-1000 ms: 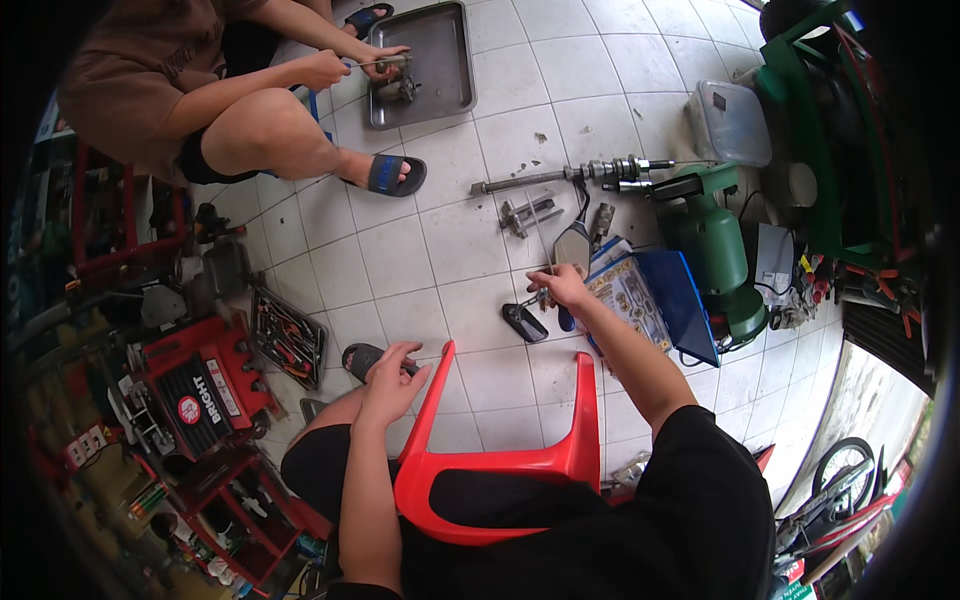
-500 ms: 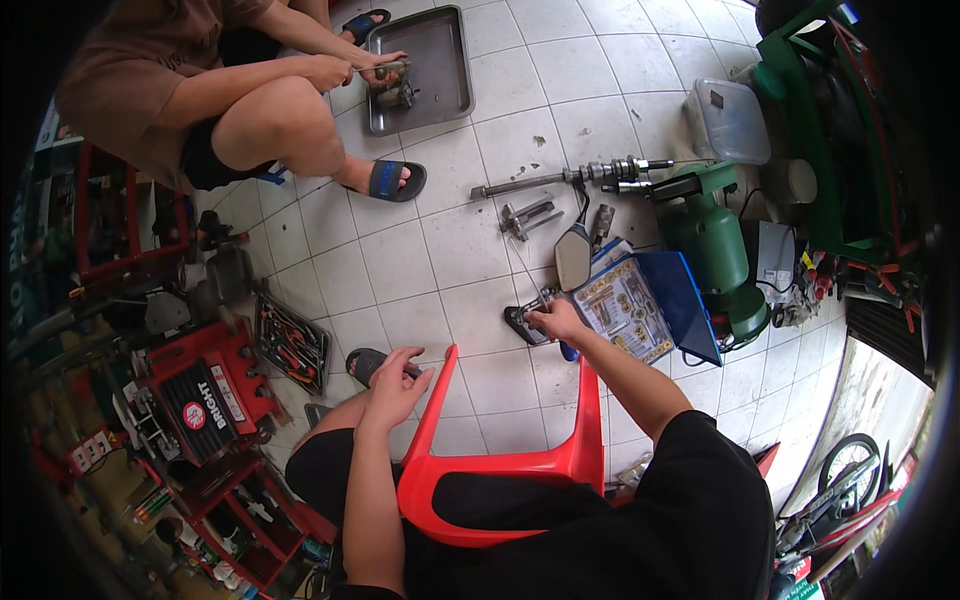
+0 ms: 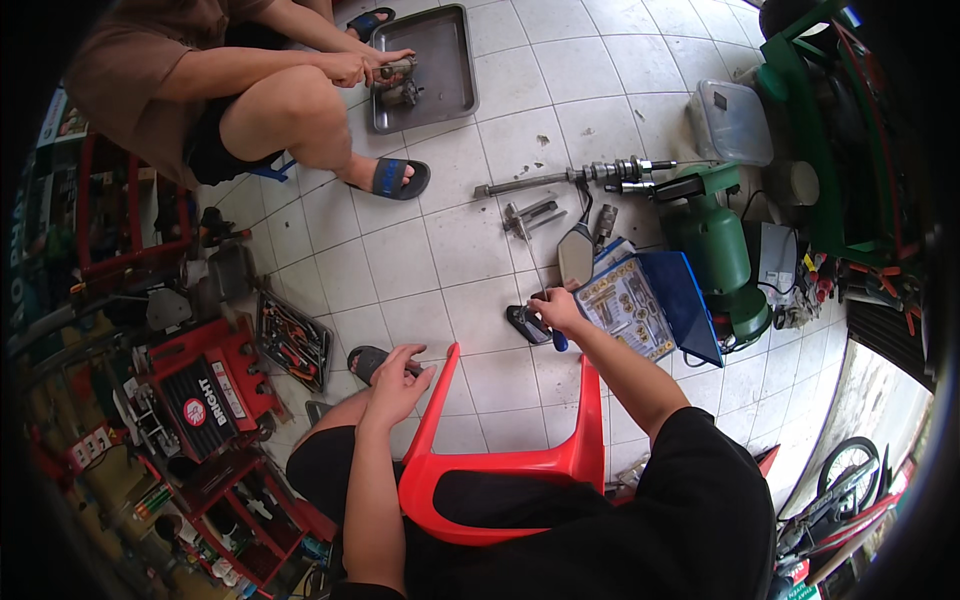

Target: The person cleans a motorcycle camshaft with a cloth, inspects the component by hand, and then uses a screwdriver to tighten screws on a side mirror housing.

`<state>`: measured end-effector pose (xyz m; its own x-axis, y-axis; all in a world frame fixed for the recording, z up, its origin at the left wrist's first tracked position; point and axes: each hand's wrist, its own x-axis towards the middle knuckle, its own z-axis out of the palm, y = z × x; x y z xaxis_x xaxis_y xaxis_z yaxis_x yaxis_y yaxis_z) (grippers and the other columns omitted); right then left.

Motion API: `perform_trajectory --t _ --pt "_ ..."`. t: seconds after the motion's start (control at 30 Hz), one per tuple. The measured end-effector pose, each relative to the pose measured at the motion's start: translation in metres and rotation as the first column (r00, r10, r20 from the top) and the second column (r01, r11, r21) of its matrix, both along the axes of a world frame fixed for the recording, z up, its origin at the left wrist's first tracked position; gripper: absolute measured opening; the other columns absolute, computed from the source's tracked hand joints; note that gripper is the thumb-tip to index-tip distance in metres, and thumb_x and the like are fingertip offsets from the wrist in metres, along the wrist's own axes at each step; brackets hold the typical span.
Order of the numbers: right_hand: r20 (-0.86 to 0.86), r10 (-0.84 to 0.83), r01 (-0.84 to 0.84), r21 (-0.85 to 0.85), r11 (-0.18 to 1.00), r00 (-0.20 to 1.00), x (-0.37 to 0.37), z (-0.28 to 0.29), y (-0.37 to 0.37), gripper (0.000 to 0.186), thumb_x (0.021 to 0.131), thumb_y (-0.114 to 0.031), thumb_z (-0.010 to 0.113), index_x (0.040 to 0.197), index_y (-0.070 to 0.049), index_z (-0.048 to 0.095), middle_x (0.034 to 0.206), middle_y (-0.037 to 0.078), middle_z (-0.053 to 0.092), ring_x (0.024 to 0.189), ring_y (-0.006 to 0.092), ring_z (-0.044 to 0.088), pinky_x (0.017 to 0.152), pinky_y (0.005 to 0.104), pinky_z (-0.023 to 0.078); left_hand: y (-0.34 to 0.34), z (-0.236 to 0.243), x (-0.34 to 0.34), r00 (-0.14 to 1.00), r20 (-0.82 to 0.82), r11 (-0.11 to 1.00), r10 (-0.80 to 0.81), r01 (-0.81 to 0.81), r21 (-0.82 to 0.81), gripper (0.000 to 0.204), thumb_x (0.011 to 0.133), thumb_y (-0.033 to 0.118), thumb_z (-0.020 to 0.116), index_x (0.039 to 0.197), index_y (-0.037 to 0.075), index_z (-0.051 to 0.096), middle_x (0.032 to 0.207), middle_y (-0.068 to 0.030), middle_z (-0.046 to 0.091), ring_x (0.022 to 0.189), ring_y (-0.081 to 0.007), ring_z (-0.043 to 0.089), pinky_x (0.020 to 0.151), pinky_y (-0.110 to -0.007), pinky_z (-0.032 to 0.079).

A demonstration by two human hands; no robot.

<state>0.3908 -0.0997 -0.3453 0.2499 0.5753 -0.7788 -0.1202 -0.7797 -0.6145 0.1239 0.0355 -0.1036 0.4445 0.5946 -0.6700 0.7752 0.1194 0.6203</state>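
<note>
My right hand [image 3: 552,308], at the end of an outstretched arm, is closed around a tool low over the floor. The tool's rounded blue handle [image 3: 560,342] sticks out below my fingers; the fist hides most of the rest, so its exact kind does not show. Right beside the hand is a black sandal [image 3: 526,325]. A mirror [image 3: 575,256] with a dark stem lies just beyond, next to an open blue case [image 3: 680,305] of small metal parts. Over my left knee, my left hand [image 3: 400,385] hangs with its fingers loosely apart, holding nothing.
A red plastic stool [image 3: 500,468] is in front of me. At far left, a person [image 3: 290,120] handles a metal part over a grey tray [image 3: 465,60]. A shaft assembly [image 3: 560,180], a green machine [image 3: 715,245] and a tool tray [image 3: 293,340] surround the tiled floor.
My right hand has shifted slightly up, and the blue handle has swung out to the left below it. The other person's hands have moved closer together on the metal part. My left hand stays put.
</note>
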Motion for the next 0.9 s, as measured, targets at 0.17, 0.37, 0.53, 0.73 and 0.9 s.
perform_trajectory --t 0.17,0.37,0.53,0.73,0.9 --pt "-0.004 0.075 -0.075 -0.057 0.996 0.997 -0.006 0.008 -0.003 0.028 0.084 -0.023 0.068 0.09 0.004 0.072 0.075 0.01 0.07 0.052 0.0165 0.063 0.051 0.0314 0.053 -0.001 -0.001 -0.003 1.0 -0.012 1.0 0.013 -0.013 -0.006 0.04 0.089 0.005 0.068 0.126 -0.001 0.055 0.111 -0.0086 0.053 0.093 -0.0138 0.055 0.077 -0.028 0.056" --pt "-0.076 0.035 -0.04 -0.072 0.997 0.996 -0.007 0.018 -0.004 0.029 0.084 -0.021 0.069 0.087 0.007 0.07 0.075 0.012 0.069 0.055 0.0187 0.066 0.054 0.0323 0.057 -0.001 -0.002 -0.004 1.0 -0.012 1.0 -0.006 0.006 0.011 0.041 0.089 0.006 0.068 0.126 -0.001 0.055 0.107 -0.0092 0.054 0.09 -0.0132 0.056 0.076 -0.028 0.056" --pt "-0.086 0.015 -0.02 -0.06 0.998 0.996 -0.008 0.016 -0.002 0.028 0.083 -0.019 0.069 0.088 0.008 0.07 0.076 0.013 0.07 0.056 0.0202 0.067 0.055 0.0326 0.057 -0.001 -0.003 -0.006 1.0 -0.007 1.0 -0.002 0.002 0.016 0.041 0.089 0.006 0.068 0.126 -0.001 0.055 0.106 -0.0092 0.055 0.089 -0.0131 0.057 0.075 -0.027 0.056" --pt "-0.113 -0.005 0.001 -0.035 0.999 0.994 -0.007 0.019 -0.002 0.028 0.08 -0.018 0.067 0.086 0.009 0.069 0.074 0.016 0.069 0.059 0.022 0.07 0.058 0.0334 0.058 0.0 0.003 0.0 0.999 -0.031 0.997 -0.015 0.017 0.076 0.04 0.086 0.015 0.071 0.121 -0.001 0.06 0.112 -0.0106 0.06 0.087 -0.017 0.06 0.069 -0.026 0.049" --pt "-0.146 -0.019 0.013 -0.037 0.999 0.989 -0.006 0.021 -0.006 0.027 0.079 -0.016 0.067 0.09 0.009 0.07 0.077 0.015 0.07 0.062 0.0218 0.07 0.059 0.0331 0.059 -0.002 0.0 0.003 0.999 0.008 0.996 -0.036 0.035 0.082 0.039 0.087 0.007 0.069 0.123 -0.003 0.057 0.108 -0.0083 0.056 0.087 -0.0141 0.058 0.072 -0.026 0.055"
